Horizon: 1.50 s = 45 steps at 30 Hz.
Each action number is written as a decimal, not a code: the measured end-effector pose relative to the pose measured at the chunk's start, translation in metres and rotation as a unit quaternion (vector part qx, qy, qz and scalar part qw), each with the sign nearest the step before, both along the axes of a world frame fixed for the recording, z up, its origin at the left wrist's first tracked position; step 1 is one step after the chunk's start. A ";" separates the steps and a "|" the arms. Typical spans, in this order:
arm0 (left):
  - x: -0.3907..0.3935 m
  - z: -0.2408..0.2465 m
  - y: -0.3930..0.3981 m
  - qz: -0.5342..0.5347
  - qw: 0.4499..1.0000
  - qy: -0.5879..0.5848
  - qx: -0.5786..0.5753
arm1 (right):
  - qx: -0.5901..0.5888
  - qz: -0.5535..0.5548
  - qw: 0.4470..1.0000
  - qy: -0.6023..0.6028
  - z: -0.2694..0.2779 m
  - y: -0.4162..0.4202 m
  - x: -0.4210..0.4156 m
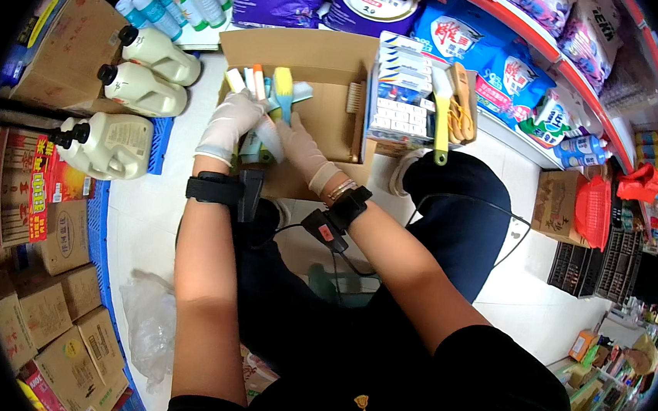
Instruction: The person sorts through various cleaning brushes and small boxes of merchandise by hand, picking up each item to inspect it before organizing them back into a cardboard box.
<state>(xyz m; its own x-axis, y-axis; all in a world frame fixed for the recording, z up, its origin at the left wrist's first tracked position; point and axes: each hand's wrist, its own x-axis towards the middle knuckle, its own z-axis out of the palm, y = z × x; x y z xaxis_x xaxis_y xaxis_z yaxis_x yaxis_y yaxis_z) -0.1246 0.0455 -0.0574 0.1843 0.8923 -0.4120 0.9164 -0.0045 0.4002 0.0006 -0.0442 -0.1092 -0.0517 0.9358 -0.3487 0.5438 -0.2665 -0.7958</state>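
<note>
Both my hands wear pale gloves and work in the left part of an open cardboard box point(336, 119). My left hand point(232, 119) lies over a cluster of plastic brushes, its fingers bent against their handles. Beside it, my right hand point(305, 148) reaches in from the other side, fingertips at the cluster. A brush with a yellow and blue handle point(283, 89) sticks up between the hands. Below it is a blurred brush with whitish bristles point(270, 136). An orange-and-white handle point(259, 81) shows behind my left fingers. How firmly either hand grips is hidden.
Another brush point(355, 98) stands at the box's right wall. Alongside is a box of small packets point(402, 89), a green-handled brush point(441, 116) and wooden brushes point(460, 100). Cream jugs point(147, 90) stand left; detergent bags point(373, 6) line the shelf. A cable point(480, 203) crosses my knee.
</note>
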 end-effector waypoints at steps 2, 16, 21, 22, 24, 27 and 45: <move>0.001 -0.009 0.004 0.008 1.000 0.002 0.023 | -0.095 -0.124 0.982 0.107 0.011 -0.002 -0.002; 0.038 0.016 -0.018 -0.076 0.992 0.063 0.075 | 0.152 0.153 0.961 -0.175 0.167 -0.111 0.145; 0.064 0.006 -0.025 -0.217 0.962 0.033 0.159 | 0.046 -0.150 0.908 -0.388 0.131 -0.058 0.271; 0.067 -0.014 -0.030 -0.234 0.943 -0.010 0.237 | 0.015 -0.145 0.916 -0.373 0.114 -0.047 0.296; 0.081 -0.034 -0.040 -0.243 0.947 -0.051 0.205 | -0.036 -0.120 0.895 -0.428 0.084 -0.029 0.308; 0.096 -0.040 -0.054 -0.252 0.956 -0.050 0.143 | -0.058 -0.083 0.872 -0.479 0.066 -0.025 0.306; 0.117 -0.057 -0.054 -0.027 0.999 -0.026 0.035 | -0.087 -0.196 0.896 -0.389 0.066 -0.024 0.318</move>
